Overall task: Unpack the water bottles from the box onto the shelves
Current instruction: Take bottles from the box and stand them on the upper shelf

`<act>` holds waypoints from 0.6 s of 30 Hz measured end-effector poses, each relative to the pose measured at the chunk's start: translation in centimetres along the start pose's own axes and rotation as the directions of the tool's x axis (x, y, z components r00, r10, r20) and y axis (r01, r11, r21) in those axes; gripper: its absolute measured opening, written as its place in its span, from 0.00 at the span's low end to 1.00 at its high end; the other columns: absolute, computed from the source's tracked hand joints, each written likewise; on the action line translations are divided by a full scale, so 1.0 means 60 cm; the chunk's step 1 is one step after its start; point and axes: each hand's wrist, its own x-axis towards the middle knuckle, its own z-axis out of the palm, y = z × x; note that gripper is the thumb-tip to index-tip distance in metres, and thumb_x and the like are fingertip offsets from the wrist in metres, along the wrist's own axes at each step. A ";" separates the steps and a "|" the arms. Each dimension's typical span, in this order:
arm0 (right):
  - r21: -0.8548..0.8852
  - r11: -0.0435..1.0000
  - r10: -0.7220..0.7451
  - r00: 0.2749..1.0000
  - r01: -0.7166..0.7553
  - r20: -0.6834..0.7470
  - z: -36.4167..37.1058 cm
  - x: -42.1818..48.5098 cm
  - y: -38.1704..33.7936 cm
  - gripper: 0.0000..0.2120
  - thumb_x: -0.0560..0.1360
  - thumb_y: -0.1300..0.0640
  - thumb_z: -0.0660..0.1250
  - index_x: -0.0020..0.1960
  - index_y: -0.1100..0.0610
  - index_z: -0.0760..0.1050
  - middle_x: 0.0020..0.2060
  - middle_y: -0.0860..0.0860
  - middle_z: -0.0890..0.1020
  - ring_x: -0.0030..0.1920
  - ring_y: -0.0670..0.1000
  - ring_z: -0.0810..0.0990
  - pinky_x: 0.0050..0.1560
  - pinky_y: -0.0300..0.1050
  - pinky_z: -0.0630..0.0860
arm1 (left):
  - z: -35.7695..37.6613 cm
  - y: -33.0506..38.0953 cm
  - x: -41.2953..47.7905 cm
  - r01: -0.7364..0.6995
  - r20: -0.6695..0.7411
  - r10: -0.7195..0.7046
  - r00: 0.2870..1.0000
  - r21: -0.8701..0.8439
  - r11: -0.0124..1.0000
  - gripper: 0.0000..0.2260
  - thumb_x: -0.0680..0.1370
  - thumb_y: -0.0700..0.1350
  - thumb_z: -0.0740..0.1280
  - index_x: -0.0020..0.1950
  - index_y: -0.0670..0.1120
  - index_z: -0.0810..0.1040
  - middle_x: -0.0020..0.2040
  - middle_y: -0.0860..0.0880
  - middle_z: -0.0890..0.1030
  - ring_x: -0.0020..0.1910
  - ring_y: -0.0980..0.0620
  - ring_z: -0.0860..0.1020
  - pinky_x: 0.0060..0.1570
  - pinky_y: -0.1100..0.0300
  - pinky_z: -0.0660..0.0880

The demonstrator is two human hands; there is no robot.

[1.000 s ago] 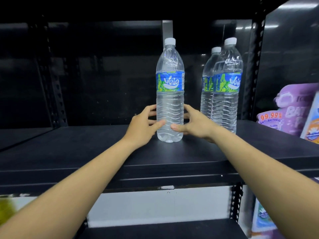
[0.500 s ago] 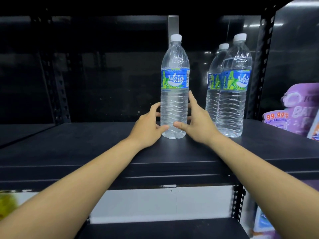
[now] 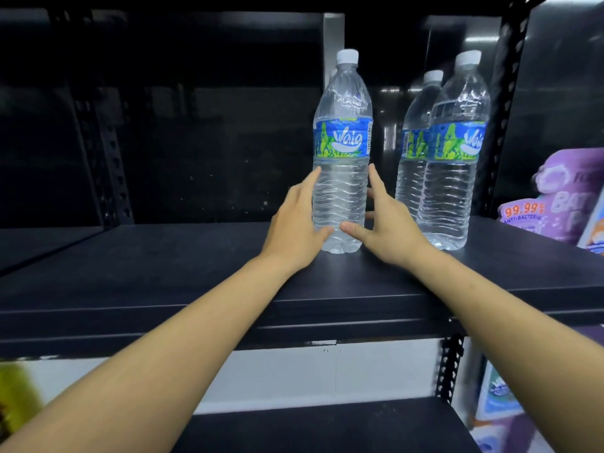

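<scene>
left post (image 3: 111, 165): black perforated upright at the back left; the room behind it was dark.
shelf (image 3: 163, 273): matte black board that ran the full width and carried everything.
left hand (image 3: 295, 223): fingers straight, laid along the bottle's left side, thumb at its lower front.
bottle (image 3: 341, 165): stood upright mid-shelf between both hands, white cap on.
right hand (image 3: 389, 227): fingers straight against the bottle's right side, thumb at the front.
two more bottles (image 3: 454, 165): upright, one behind the other, just right.
right post (image 3: 500, 109): black, perforated.
purple pack (image 3: 568, 197): far right, past the post.
white panel (image 3: 277, 371): under the shelf edge.
lower shelf (image 3: 327, 426): black.
</scene>
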 end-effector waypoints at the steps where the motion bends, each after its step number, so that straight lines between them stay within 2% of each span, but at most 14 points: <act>1: -0.015 1.000 0.003 1.000 -0.003 0.000 0.001 0.000 0.000 0.55 0.75 0.52 0.76 0.84 0.48 0.37 0.75 0.49 0.72 0.68 0.53 0.78 0.71 0.51 0.72 | 0.002 -0.001 0.000 -0.014 0.026 0.014 1.000 0.010 1.000 0.46 0.74 0.47 0.76 0.83 0.59 0.50 0.76 0.53 0.67 0.64 0.48 0.78 0.61 0.55 0.73; 6: -0.103 0.993 0.060 0.998 -0.061 -0.020 -0.001 -0.012 -0.010 0.53 0.76 0.50 0.75 0.84 0.45 0.38 0.71 0.52 0.76 0.64 0.55 0.80 0.68 0.55 0.75 | -0.005 0.001 -0.007 -0.006 0.128 0.003 0.992 0.025 1.000 0.48 0.75 0.45 0.75 0.83 0.59 0.46 0.76 0.51 0.67 0.64 0.48 0.77 0.63 0.54 0.74; 8: -0.117 0.989 0.083 0.995 -0.090 -0.063 -0.009 -0.033 -0.025 0.49 0.77 0.51 0.74 0.84 0.45 0.43 0.69 0.52 0.76 0.63 0.54 0.80 0.66 0.53 0.75 | -0.015 0.015 -0.021 -0.009 0.129 0.005 0.992 0.029 1.000 0.45 0.75 0.45 0.75 0.84 0.57 0.50 0.76 0.52 0.65 0.65 0.49 0.76 0.64 0.53 0.74; 11: -0.145 0.984 0.083 0.983 -0.107 -0.165 -0.038 -0.072 -0.047 0.40 0.78 0.49 0.72 0.83 0.52 0.55 0.70 0.54 0.76 0.61 0.52 0.79 0.64 0.48 0.73 | -0.029 0.056 -0.055 -0.027 0.067 0.026 0.997 0.008 1.000 0.37 0.75 0.46 0.75 0.80 0.52 0.62 0.76 0.53 0.67 0.68 0.50 0.74 0.65 0.52 0.74; 13: -0.206 0.974 0.068 0.985 -0.100 -0.157 -0.067 -0.095 -0.058 0.35 0.78 0.49 0.71 0.80 0.54 0.61 0.70 0.55 0.75 0.62 0.53 0.78 0.65 0.50 0.72 | -0.037 0.089 -0.075 -0.062 0.064 0.059 0.996 0.040 0.997 0.34 0.74 0.47 0.75 0.78 0.50 0.66 0.75 0.53 0.69 0.69 0.50 0.74 0.67 0.53 0.72; 15: -0.284 0.955 0.057 0.991 -0.090 -0.121 -0.099 -0.121 -0.065 0.30 0.79 0.48 0.70 0.77 0.55 0.65 0.70 0.54 0.74 0.69 0.57 0.74 0.68 0.53 0.71 | -0.043 0.124 -0.091 -0.111 0.085 0.103 0.991 0.101 0.989 0.31 0.75 0.49 0.75 0.76 0.50 0.68 0.74 0.52 0.70 0.70 0.50 0.72 0.67 0.56 0.68; 18: -0.365 0.928 0.043 0.996 -0.069 -0.079 -0.150 -0.172 -0.069 0.25 0.80 0.49 0.68 0.74 0.55 0.69 0.69 0.53 0.74 0.69 0.59 0.71 0.68 0.54 0.70 | -0.041 0.181 -0.114 -0.153 0.120 0.137 0.983 0.141 0.978 0.30 0.75 0.51 0.75 0.75 0.49 0.70 0.73 0.51 0.72 0.72 0.49 0.71 0.70 0.52 0.68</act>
